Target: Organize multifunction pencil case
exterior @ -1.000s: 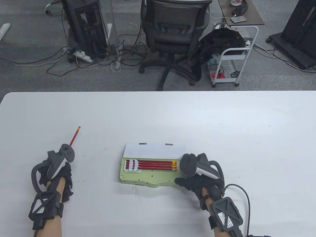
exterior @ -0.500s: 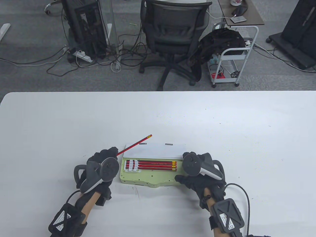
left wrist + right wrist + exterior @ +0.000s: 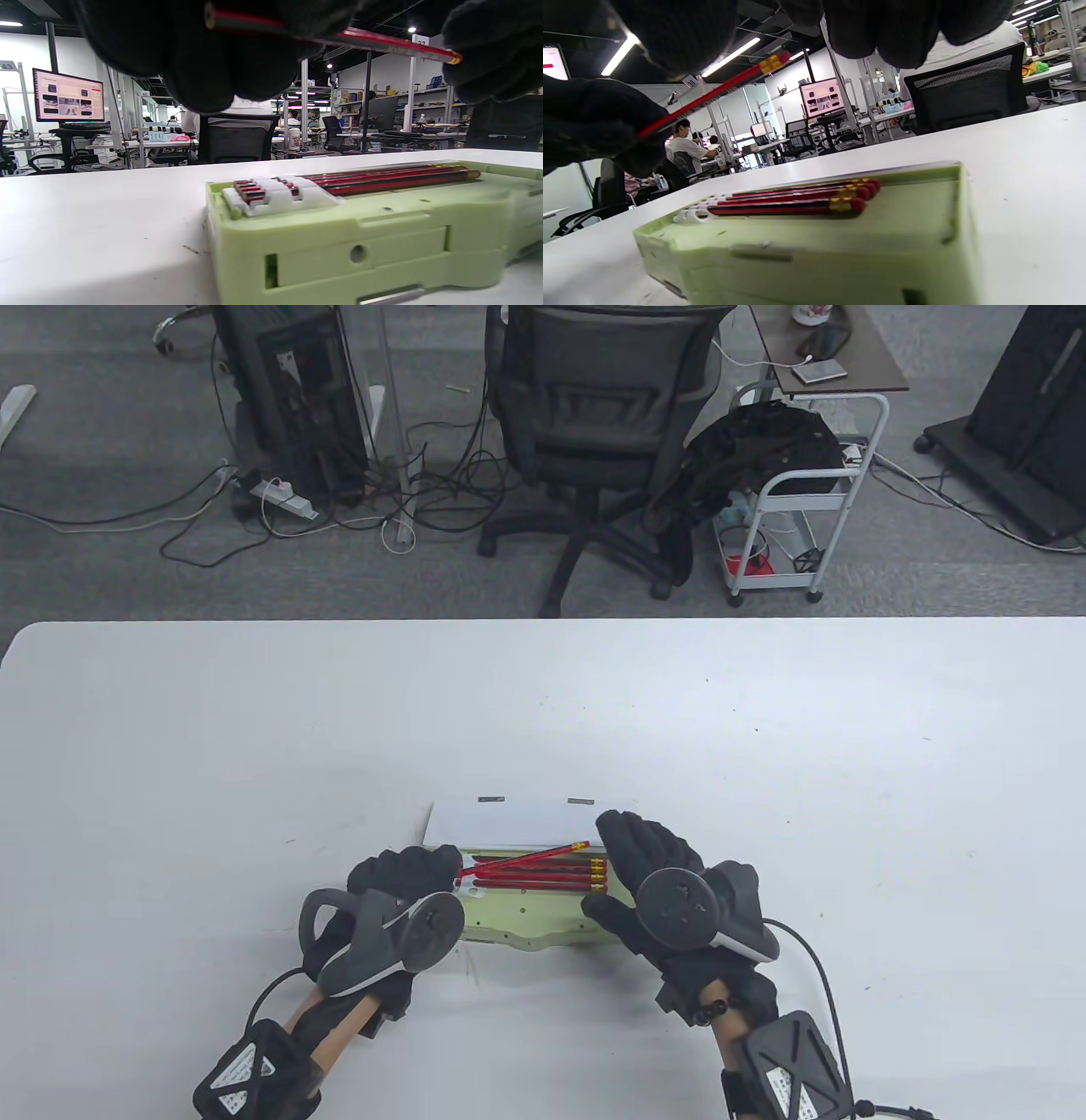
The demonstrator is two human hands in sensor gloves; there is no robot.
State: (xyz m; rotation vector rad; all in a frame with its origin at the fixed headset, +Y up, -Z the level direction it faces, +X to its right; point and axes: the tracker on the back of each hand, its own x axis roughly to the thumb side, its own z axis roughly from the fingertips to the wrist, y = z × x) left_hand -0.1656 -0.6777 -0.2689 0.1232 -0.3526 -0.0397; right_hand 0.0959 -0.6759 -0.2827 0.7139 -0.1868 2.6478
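— Both hands are over the pencil case, near the table's front edge. What is each one doing?

— Left hand pinches the plain end of a loose pencil between curled fingers, at the case's left end. Right hand is spread, its fingers straight and together, reaching over the case's right end; the pencil's eraser tip lies right at those fingers, though I cannot tell whether it touches them.

— Which way does that pencil point?

— Its long axis runs left to right along the case, the eraser end toward the right and angled slightly toward the table's far edge. In the left wrist view it hangs clear above the case, not lying in it.

— And the others?

— A row of pencils lies flat in the case, parallel to its long side, erasers to the right, their left ends held in a white ribbed clip.

— Materials?

— Pencils are thin, glossy red sticks with a brass-coloured band and red eraser. Case is a flat, oblong box of matt pale green plastic with rounded corners, small holes and a slot in its front wall. Its lid is a smooth white panel, open toward the far edge. Gloves are black knit fabric; the table is smooth white.
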